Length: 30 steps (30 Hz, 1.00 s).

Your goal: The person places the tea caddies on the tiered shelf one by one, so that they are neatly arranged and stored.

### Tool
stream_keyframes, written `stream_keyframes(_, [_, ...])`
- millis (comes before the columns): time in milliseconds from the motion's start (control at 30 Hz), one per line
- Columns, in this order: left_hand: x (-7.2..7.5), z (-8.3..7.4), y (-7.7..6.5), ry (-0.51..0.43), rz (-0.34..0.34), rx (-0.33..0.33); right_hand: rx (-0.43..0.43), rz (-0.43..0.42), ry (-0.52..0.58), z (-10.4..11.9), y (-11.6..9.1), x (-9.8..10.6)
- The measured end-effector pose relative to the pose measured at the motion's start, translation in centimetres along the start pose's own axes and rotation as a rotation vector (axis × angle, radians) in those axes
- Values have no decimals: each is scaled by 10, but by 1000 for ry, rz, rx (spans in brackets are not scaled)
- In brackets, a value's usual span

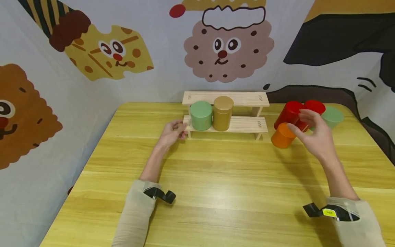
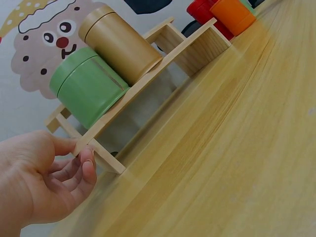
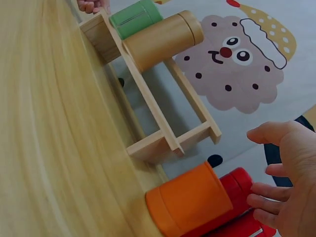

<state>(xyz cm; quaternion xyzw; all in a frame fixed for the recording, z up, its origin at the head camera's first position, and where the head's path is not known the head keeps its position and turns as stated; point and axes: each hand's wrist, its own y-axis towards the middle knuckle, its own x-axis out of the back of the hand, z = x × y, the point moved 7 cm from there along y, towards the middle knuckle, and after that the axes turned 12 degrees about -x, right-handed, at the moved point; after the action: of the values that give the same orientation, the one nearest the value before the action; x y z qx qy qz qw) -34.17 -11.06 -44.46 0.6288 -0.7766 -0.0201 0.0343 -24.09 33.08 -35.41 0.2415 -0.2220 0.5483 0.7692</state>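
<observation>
At the left end of a two-step wooden rack [image 1: 243, 124], my left hand [image 1: 172, 133] pinches the lower board between thumb and fingers. On that board stand a short green canister [image 1: 201, 116] and, to its right, a taller gold canister [image 1: 223, 115]. My right hand [image 1: 319, 139] has its thumb and fingers spread apart, beside an orange canister [image 1: 280, 137] on the table. Behind the orange one are a red canister [image 1: 290, 111] and a second red canister [image 1: 315, 106], partly hidden by the hand. In the right wrist view the fingertips [image 3: 256, 201] overlap the red canisters.
A pale green container [image 1: 334, 116] stands at the far right, partly behind my right hand. The rack's upper board [image 1: 228, 97] holds nothing. A cloth with cartoon food prints [image 1: 166, 68] hangs close behind the wooden table [image 1: 210, 185].
</observation>
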Motion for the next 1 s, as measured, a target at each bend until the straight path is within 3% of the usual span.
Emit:
stream_keyframes(467, [0,-1,-1,-9,-6,-3,-37,84,-85,-27,1,-10])
stream_keyframes(1000, [0,0,-1,-9,-8,1,-55,186,-95,-37,2,-27])
